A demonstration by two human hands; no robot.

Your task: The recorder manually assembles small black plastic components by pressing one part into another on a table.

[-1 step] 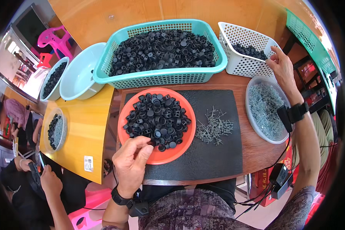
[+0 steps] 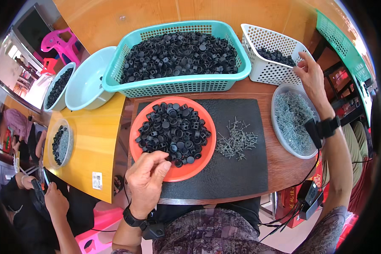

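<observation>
The largest thing is a brown wooden table [image 2: 279, 171], with a yellow table [image 2: 86, 146] beside it on the left. At the back of the brown table stands a turquoise perforated basket [image 2: 178, 89], heaped with black plastic parts [image 2: 180, 55]. In front of it lies a black mat [image 2: 241, 182], which carries an orange-red bowl [image 2: 202, 164] on its left half. To the right of the turquoise basket is a white perforated basket [image 2: 269, 73], with more black parts in the bottom. A pale-blue basin [image 2: 86, 80] sits on the left, near the turquoise basket. Right of the mat, a clear tub [image 2: 276, 134] is filled with silvery nails or screws.

The person's left hand [image 2: 147, 178] is at the near left side of the bowl, thumb and index finger brought close together beside the pieces; whether a piece is pinched between them cannot be told. The right hand [image 2: 311, 78] is at the right end of the white basket, fingers loosely bent; whether it has hold of anything cannot be told.

Smallest are the round black caps [image 2: 178, 135] mounded in the bowl, and the loose metal fasteners [image 2: 237, 142] scattered on the mat beside it.
</observation>
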